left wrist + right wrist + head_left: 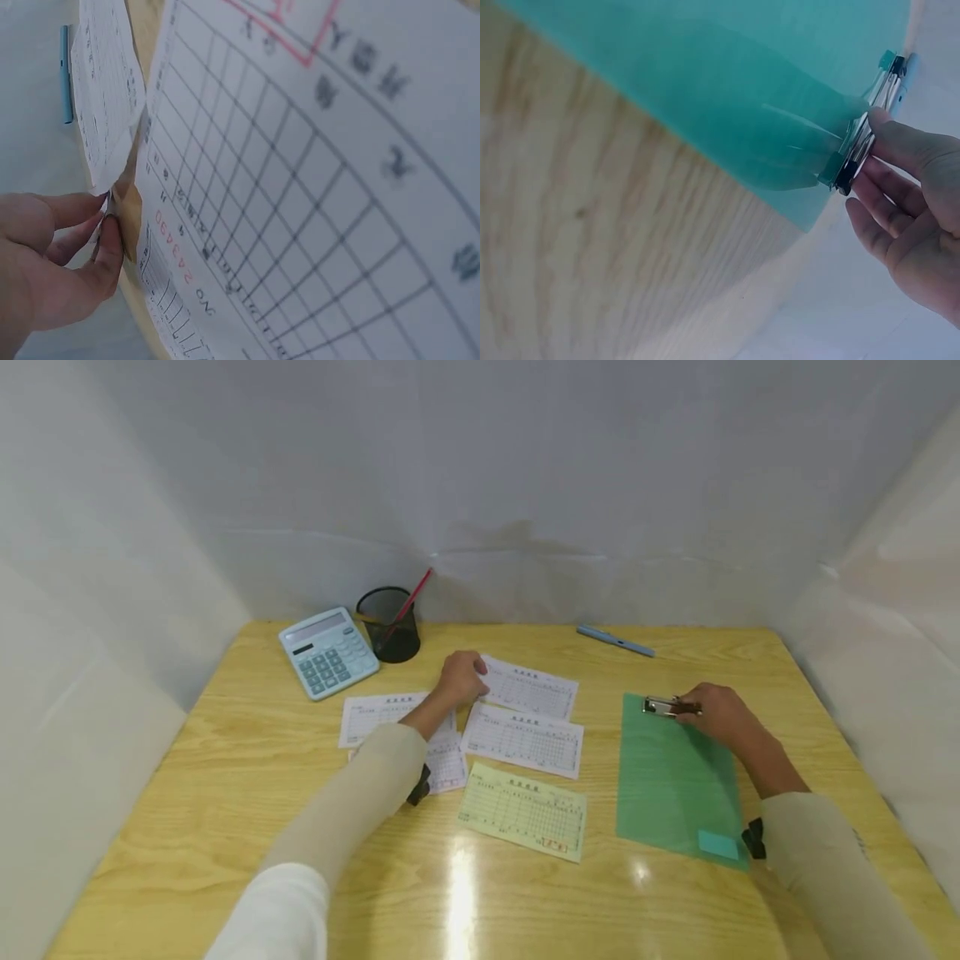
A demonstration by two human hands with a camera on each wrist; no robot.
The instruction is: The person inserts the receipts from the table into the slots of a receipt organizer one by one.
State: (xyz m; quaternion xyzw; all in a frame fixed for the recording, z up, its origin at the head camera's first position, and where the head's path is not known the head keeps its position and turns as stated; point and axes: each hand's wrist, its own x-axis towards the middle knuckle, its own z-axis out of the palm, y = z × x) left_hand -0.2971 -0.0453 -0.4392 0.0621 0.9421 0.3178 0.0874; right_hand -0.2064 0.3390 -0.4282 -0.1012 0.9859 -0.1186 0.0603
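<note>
- Left hand [462, 680]: thumb and fingertips nearly together, pinching the left edge of the farthest white slip [532, 687]. The left wrist view shows that edge bent up off the table [225, 827].
- That slip lies at the back of the paper spread, just behind another white slip [522, 740], with a yellow slip [498, 806] nearest the person.
- Two more white slips [375, 714] sit to the left, partly hidden by the forearm.
- Right hand [718, 714]: thumb on one side, fingers on the other, gripping the metal clip [660, 707] on the green clipboard [667, 777]. The lower fingers are loosely bent. The board is flat on the table, right of the papers.
- Writing: the slips have printed headings and grids, too small to read from the head view. Up close, one white slip has a red number that looks like 243490, after "NO". There's a red stamp box on it too, cut off by the frame.
- The yellow slip has a red box near its lower right corner, not legible.
- The clipboard has a teal label [717, 844] in its near right corner; can't make out any text.
</note>
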